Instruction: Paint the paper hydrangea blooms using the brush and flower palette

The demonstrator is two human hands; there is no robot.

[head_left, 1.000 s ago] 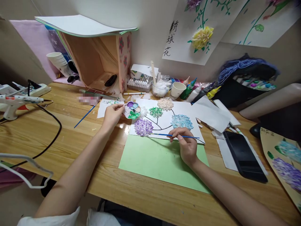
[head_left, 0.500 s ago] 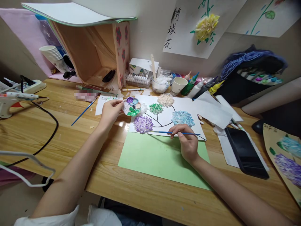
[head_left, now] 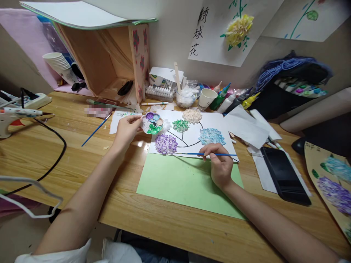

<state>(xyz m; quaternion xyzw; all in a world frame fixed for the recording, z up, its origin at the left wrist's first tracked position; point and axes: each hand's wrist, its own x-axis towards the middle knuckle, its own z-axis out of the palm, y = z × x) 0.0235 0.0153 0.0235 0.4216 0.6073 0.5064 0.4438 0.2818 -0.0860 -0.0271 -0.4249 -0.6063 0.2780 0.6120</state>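
My left hand grips the edge of a round paint palette with purple, blue and green paint in its wells. In my right hand is a thin blue paintbrush, its tip close to the lower edge of a raised purple flower; whether it touches I cannot tell. That flower is on a white sheet, along with a green flower, a cream flower and a blue flower, with black stem lines. A white tuft lies beside the palette. Green paper lies beneath the sheet.
Behind the sheet stand a paper cup, a bowl of white scraps and several paint bottles. A phone lies at the right. Another paintbrush and a glue gun are at the left.
My right hand and the paintbrush have shifted slightly right across the sheet, the tip moving off the purple flower's edge. My left hand still holds the palette. The whole view has shifted slightly.
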